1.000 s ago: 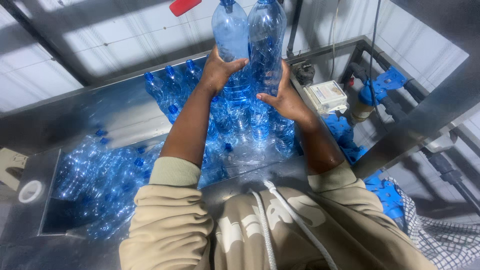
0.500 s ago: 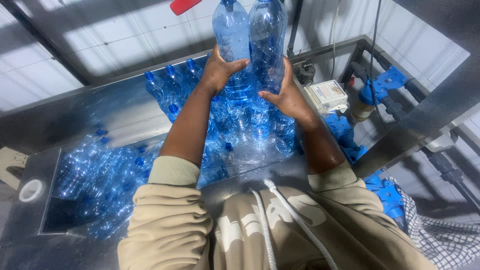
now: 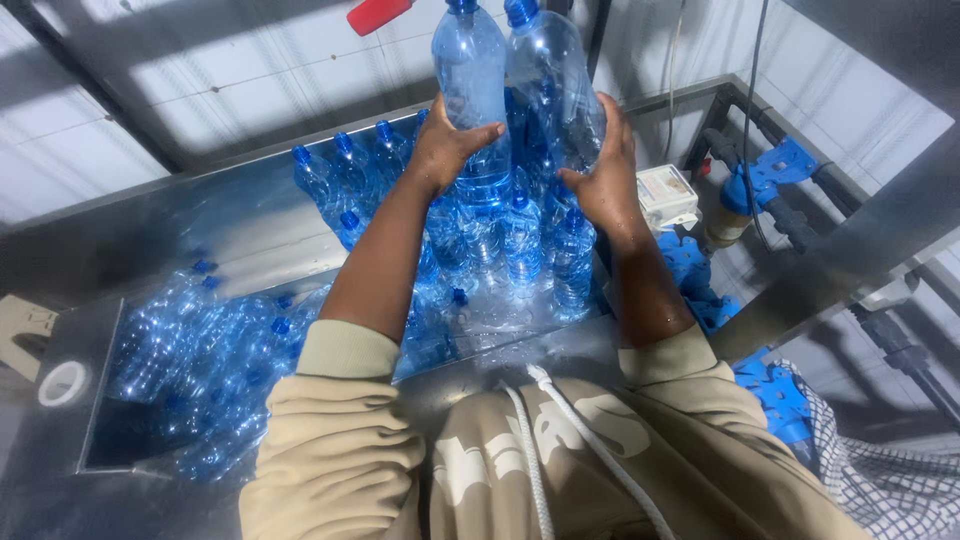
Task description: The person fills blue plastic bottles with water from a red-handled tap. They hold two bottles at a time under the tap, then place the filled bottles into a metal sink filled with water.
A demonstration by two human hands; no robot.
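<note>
Two clear blue plastic bottles with blue caps are held up side by side above a steel table. My left hand grips the left bottle around its lower body. My right hand wraps the lower part of the right bottle. Both bottles stand upright and touch each other. Below my hands, several more capped blue bottles stand packed together on the steel table.
A heap of lying blue bottles fills the table's left side. A white box-shaped device sits right of the bottles. Blue plastic fittings and pipes lie to the right. A red handle hangs at the top. A roll of tape lies far left.
Both hands hold the two bottles in nearly the same place; the pair has shifted only slightly.
</note>
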